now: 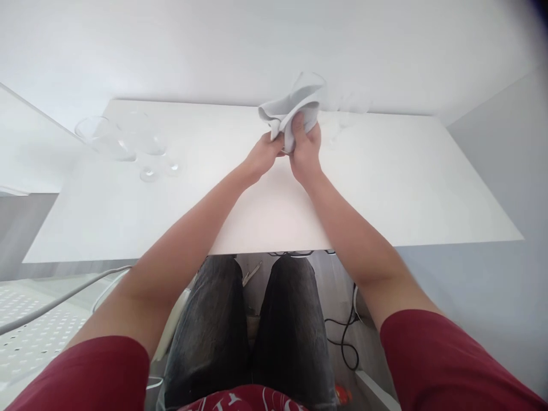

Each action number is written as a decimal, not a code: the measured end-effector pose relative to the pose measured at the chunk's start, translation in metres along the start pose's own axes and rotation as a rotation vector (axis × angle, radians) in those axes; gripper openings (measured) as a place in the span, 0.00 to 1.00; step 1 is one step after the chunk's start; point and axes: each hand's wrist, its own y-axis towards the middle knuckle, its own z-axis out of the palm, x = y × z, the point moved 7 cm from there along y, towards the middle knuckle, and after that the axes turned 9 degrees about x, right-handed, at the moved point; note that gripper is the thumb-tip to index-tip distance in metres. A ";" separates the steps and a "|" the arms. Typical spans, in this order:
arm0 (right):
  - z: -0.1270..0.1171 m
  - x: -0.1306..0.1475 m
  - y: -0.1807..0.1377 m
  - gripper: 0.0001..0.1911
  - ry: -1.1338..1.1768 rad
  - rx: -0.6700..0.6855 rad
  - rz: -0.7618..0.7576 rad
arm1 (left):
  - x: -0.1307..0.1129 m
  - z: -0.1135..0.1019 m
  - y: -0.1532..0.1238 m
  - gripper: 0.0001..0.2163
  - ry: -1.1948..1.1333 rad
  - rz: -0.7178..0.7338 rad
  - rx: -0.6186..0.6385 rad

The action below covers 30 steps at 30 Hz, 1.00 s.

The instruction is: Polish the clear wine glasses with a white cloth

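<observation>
Above the far part of the white table, a light grey cloth [291, 108] is bunched around a clear glass [314, 81], probably a wine glass, whose rim shows past the cloth's top. My right hand [306, 145] is closed over the cloth from the right, thumb pressed on its front. On the lower left, my left hand [266, 153] is closed at the cloth's bottom edge, by the glass's lower end. Its fingertips are partly hidden, as are the glass's stem and foot. Both hands meet close together.
Clear stemmed glasses [107, 138] stand on the white table [406, 188] at the left. Another faint glass [353, 105] is right of my hands. A wall [192, 51] rises behind the table. Below lie a black cable [342, 342] and, left, a grey hose-like cord [64, 302].
</observation>
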 end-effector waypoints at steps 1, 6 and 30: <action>0.001 0.002 -0.001 0.30 0.008 -0.033 -0.045 | -0.003 -0.006 -0.007 0.14 0.049 0.001 -0.003; 0.006 -0.004 -0.001 0.32 0.079 -0.099 -0.085 | -0.013 -0.043 -0.027 0.11 0.124 0.118 -0.046; 0.063 -0.002 -0.026 0.21 0.414 0.440 0.339 | -0.016 -0.040 -0.021 0.23 -0.363 0.053 -0.017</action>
